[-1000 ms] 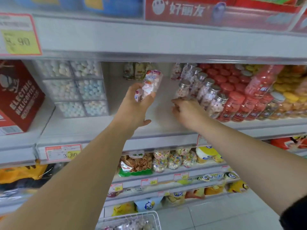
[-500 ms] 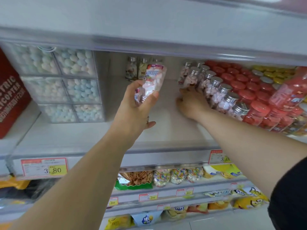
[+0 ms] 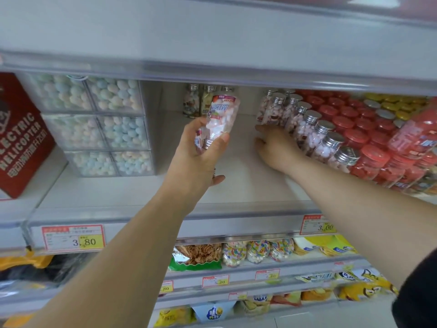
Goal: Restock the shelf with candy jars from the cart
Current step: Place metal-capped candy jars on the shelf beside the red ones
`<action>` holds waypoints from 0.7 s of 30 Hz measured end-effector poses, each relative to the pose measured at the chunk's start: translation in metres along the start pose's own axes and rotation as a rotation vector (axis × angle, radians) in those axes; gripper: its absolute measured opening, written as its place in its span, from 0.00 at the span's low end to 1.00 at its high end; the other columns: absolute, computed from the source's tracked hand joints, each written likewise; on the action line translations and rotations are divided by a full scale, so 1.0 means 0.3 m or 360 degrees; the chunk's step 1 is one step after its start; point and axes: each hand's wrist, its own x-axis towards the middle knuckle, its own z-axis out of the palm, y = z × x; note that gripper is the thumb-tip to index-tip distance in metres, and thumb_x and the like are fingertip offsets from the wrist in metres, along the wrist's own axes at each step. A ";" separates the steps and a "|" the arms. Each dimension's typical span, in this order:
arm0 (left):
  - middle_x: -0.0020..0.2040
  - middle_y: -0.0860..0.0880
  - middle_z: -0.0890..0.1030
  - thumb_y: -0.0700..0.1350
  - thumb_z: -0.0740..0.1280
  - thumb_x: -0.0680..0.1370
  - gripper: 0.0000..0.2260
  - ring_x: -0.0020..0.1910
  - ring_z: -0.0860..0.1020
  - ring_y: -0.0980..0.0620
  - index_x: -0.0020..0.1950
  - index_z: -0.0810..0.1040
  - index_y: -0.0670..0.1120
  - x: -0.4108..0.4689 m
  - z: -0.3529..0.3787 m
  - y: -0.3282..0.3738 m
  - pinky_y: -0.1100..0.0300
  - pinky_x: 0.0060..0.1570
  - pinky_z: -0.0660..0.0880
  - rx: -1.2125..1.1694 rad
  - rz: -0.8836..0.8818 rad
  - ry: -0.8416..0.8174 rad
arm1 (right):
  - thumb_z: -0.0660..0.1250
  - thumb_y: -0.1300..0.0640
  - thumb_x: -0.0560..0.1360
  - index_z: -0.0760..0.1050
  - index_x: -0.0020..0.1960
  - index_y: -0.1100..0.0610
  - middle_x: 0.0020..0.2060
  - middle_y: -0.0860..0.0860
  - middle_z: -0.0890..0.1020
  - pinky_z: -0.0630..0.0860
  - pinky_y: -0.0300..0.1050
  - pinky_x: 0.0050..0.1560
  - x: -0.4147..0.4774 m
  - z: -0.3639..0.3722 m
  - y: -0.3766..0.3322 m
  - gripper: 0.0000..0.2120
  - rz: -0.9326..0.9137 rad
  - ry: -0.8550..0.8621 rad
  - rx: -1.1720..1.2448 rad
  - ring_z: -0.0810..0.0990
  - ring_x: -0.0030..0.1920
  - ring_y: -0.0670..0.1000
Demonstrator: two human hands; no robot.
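Jar point(image 3: 220, 119): clear, cap-down, gripped by left hand point(image 3: 198, 157) | right hand point(image 3: 276, 147) fingers straight, touching silver-capped jars point(image 3: 314, 136)

I see white shelf point(image 3: 236, 185), stacked clear candy boxes point(image 3: 101, 129) on L, 3 jars point(image 3: 201, 102) at back ctr, silver-cap jar row point(image 3: 314, 136) on R, red-lid jars point(image 3: 359, 138) just beside them.
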 end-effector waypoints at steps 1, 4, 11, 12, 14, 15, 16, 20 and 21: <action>0.57 0.54 0.73 0.51 0.69 0.78 0.12 0.56 0.76 0.51 0.55 0.70 0.65 0.001 -0.004 0.002 0.44 0.49 0.82 0.0027 -0.0022 0.0019 | 0.60 0.60 0.80 0.71 0.71 0.62 0.69 0.60 0.74 0.66 0.46 0.69 -0.037 -0.016 -0.015 0.20 -0.0068 0.0056 0.0134 0.71 0.70 0.59; 0.60 0.51 0.72 0.55 0.70 0.77 0.15 0.56 0.76 0.50 0.60 0.69 0.66 0.005 -0.039 0.015 0.51 0.48 0.82 0.0487 0.0023 -0.0021 | 0.66 0.61 0.78 0.62 0.77 0.53 0.72 0.51 0.70 0.69 0.45 0.68 -0.182 -0.090 -0.068 0.29 -0.0244 0.0127 0.0559 0.73 0.67 0.49; 0.67 0.44 0.62 0.59 0.67 0.77 0.26 0.67 0.66 0.38 0.73 0.63 0.62 -0.025 -0.058 0.042 0.44 0.68 0.68 0.2120 0.0297 -0.0452 | 0.72 0.55 0.74 0.63 0.76 0.52 0.71 0.52 0.71 0.64 0.46 0.71 -0.316 -0.189 -0.152 0.34 -0.0735 -0.0211 -0.0046 0.68 0.71 0.53; 0.68 0.44 0.61 0.59 0.67 0.77 0.27 0.67 0.65 0.36 0.74 0.61 0.62 -0.035 -0.051 0.046 0.42 0.67 0.69 0.2198 0.0272 -0.0462 | 0.72 0.54 0.75 0.66 0.75 0.52 0.68 0.52 0.74 0.68 0.46 0.66 -0.316 -0.183 -0.159 0.30 -0.0710 -0.0273 -0.0095 0.71 0.67 0.53; 0.68 0.44 0.61 0.59 0.67 0.77 0.28 0.66 0.66 0.36 0.75 0.60 0.62 -0.045 -0.045 0.040 0.42 0.65 0.71 0.2253 0.0269 -0.0450 | 0.71 0.53 0.75 0.69 0.72 0.52 0.63 0.52 0.78 0.70 0.47 0.59 -0.316 -0.172 -0.164 0.26 -0.0688 -0.0318 -0.0159 0.73 0.63 0.54; 0.68 0.45 0.61 0.59 0.68 0.77 0.28 0.65 0.67 0.36 0.74 0.61 0.62 -0.046 -0.045 0.032 0.42 0.65 0.72 0.2231 0.0298 -0.0437 | 0.71 0.52 0.75 0.70 0.71 0.52 0.60 0.51 0.78 0.71 0.48 0.58 -0.316 -0.171 -0.165 0.25 -0.0701 -0.0312 -0.0177 0.72 0.62 0.54; 0.67 0.45 0.62 0.60 0.69 0.75 0.28 0.64 0.68 0.37 0.73 0.63 0.62 -0.047 -0.046 0.028 0.44 0.64 0.72 0.2159 0.0335 -0.0419 | 0.71 0.52 0.74 0.72 0.69 0.52 0.59 0.49 0.79 0.71 0.49 0.58 -0.314 -0.168 -0.161 0.25 -0.0723 -0.0297 -0.0187 0.72 0.61 0.53; 0.62 0.49 0.65 0.60 0.73 0.72 0.28 0.52 0.71 0.51 0.69 0.66 0.63 -0.043 -0.065 0.034 0.56 0.58 0.73 0.1454 0.0213 -0.0268 | 0.74 0.52 0.71 0.79 0.60 0.53 0.53 0.50 0.83 0.75 0.49 0.54 -0.285 -0.130 -0.104 0.19 -0.0557 -0.0057 -0.0072 0.79 0.54 0.54; 0.62 0.49 0.65 0.58 0.73 0.73 0.27 0.50 0.71 0.53 0.68 0.66 0.63 -0.041 -0.072 0.033 0.53 0.58 0.76 0.1317 0.0181 -0.0213 | 0.75 0.51 0.70 0.80 0.57 0.53 0.50 0.50 0.84 0.76 0.48 0.52 -0.278 -0.119 -0.089 0.17 -0.0368 0.0008 0.0104 0.81 0.51 0.53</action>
